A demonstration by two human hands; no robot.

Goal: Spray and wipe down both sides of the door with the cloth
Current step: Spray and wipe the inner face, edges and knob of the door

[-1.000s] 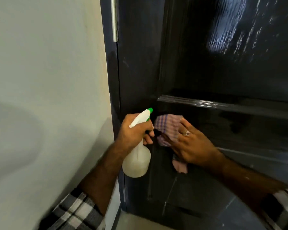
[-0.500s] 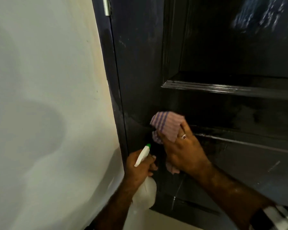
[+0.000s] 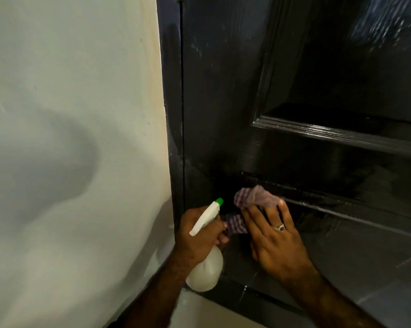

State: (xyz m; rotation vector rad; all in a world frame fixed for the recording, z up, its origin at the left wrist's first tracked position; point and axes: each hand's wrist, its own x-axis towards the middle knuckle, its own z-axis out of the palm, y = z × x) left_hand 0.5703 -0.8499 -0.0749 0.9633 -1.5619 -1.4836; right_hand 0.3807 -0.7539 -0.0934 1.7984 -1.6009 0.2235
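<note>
Door (image 3: 223, 91): dark, panelled, glossy; hinge side at left, against the frame (image 3: 173, 114) and pale wall (image 3: 69, 114). Wet streaks and droplets visible on upper panel at top right; sheen along the moulding ledges. Lower panel region under work.

Cloth (image 3: 256, 197): checked, purple-pink, bunched, pressed flat against door at the upper left corner of the lower panel, close to the hinge stile. One fold protruding above the fingertips, another showing to the left of the hand. Placement judged deliberate: moulding corner likely to trap spray and dust.

Right hand (image 3: 275, 237): palm down on cloth, fingers straight and spread, pressing rather than pinching; ring on one finger. Flat spread judged to give wide contact and even pressure on a vertical face.

Left hand (image 3: 197, 235): fingers curled round neck of bottle (image 3: 206, 273), white body hanging below the fist, green nozzle tip aimed up and right toward the door. Finger on trigger: cannot tell. Held just beside the cloth, apparently kept ready for a fresh spray without a change of grip.

Stage judged: wiping of this face, lower part, in progress. Far side of door not in view; condition unknown.

Risk noted: runoff reaching floor at door foot.
</note>
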